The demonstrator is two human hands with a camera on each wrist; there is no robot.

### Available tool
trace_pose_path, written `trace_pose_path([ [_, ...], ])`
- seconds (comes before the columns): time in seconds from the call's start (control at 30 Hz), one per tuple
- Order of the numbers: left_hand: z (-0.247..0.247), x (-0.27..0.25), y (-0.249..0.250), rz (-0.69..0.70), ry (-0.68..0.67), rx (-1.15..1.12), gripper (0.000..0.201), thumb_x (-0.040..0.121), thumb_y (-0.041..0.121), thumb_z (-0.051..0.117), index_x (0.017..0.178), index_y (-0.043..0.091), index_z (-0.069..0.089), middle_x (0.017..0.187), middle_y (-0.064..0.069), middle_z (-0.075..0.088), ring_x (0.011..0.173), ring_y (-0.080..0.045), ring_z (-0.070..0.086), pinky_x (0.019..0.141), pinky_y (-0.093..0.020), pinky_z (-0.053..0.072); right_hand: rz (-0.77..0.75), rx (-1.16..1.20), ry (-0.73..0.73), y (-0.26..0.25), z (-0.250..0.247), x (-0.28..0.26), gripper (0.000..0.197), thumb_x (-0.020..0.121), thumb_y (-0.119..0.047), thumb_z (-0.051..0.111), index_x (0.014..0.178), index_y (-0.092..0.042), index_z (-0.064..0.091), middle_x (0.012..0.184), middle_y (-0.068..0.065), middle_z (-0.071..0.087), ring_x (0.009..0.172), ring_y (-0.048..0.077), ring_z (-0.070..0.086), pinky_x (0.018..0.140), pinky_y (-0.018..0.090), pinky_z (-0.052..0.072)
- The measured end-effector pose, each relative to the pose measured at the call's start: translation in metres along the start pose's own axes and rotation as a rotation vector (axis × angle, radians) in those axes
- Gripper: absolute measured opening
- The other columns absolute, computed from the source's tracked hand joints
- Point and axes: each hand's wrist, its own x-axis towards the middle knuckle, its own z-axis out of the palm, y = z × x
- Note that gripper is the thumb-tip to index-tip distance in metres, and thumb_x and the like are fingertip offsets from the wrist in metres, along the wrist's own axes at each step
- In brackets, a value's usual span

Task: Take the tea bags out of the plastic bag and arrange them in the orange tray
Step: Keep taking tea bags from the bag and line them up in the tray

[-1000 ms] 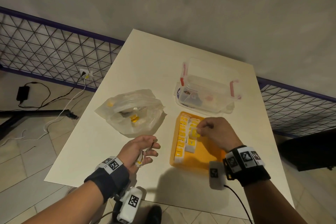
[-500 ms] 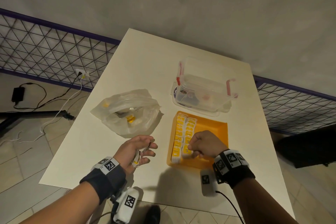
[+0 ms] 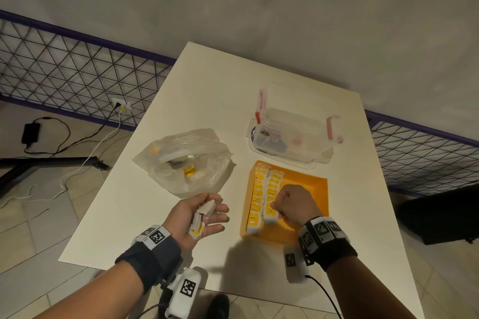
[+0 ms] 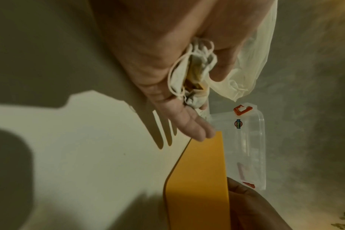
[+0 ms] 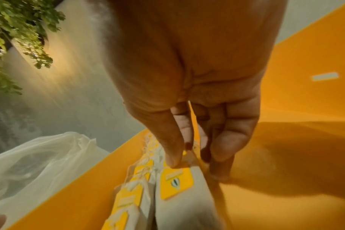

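The orange tray (image 3: 315, 190) (image 4: 197, 179) (image 5: 295, 62) lies on the white table in front of me, with two rows of yellow-tagged tea bags (image 3: 258, 197) along its left side. At the near end of the second row my right hand (image 3: 276, 208) (image 5: 187, 163) pinches a tea bag (image 5: 179, 194) by its top edge, thumb against fingers. To the left of the tray my left hand (image 3: 217, 204) (image 4: 209, 105) is palm up. A few tea bags (image 3: 203, 215) (image 4: 193, 74) lie in it, the thumb laid against them and the fingers stretched out. Beyond it sits the crumpled plastic bag (image 3: 186, 163) (image 4: 252, 62) (image 5: 39, 155), open, with more tea bags inside.
A clear box with red clips (image 3: 295, 134) (image 4: 246, 140) stands just behind the tray. The table (image 3: 207, 90) ends close to my wrists. A wire fence runs along the wall, cables lie on the floor at left, and a dark object sits on the floor at right.
My right hand has come from the far part of the tray to the near end of the second row. The left hand's fingers have uncurled, showing the tea bags in the palm.
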Motion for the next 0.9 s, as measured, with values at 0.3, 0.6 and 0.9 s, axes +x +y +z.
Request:
trace_pose_path([
  [0.3, 0.016, -0.004, -0.001, 0.005, -0.015, -0.060, 0.029, 0.103, 0.010, 0.038, 0.126, 0.004, 0.055, 0.126, -0.019, 0.067, 0.086, -0.028, 0.071, 0.105, -0.068, 0.036, -0.314, 0.168, -0.037, -0.054, 0.014, -0.040, 0.007, 0.084, -0.032, 0.069, 0.085, -0.025, 0.066, 0.081, -0.005, 0.068, 0.074, 0.012, 0.065, 0.065, 0.028, 0.053],
  [0.6, 0.032, -0.013, -0.002, -0.039, -0.061, -0.072, 0.052, 0.102, 0.048, 0.037, 0.114, 0.006, 0.065, 0.107, -0.020, 0.068, 0.094, -0.035, 0.069, 0.077, -0.055, 0.058, -0.584, -0.085, -0.175, -0.078, 0.047, -0.051, 0.033, 0.079, -0.030, 0.076, 0.110, -0.023, 0.068, 0.102, -0.001, 0.054, 0.084, 0.010, 0.052, 0.077, 0.026, 0.046],
  [0.9, 0.020, -0.010, -0.002, -0.036, -0.191, 0.003, 0.044, 0.094, 0.043, 0.048, 0.118, 0.012, 0.068, 0.112, -0.012, 0.070, 0.097, -0.037, 0.066, 0.102, -0.068, 0.036, -0.491, -0.054, -0.099, -0.076, 0.048, -0.046, 0.020, 0.086, -0.015, 0.064, 0.104, -0.022, 0.069, 0.096, -0.002, 0.062, 0.085, 0.011, 0.061, 0.080, 0.032, 0.054],
])
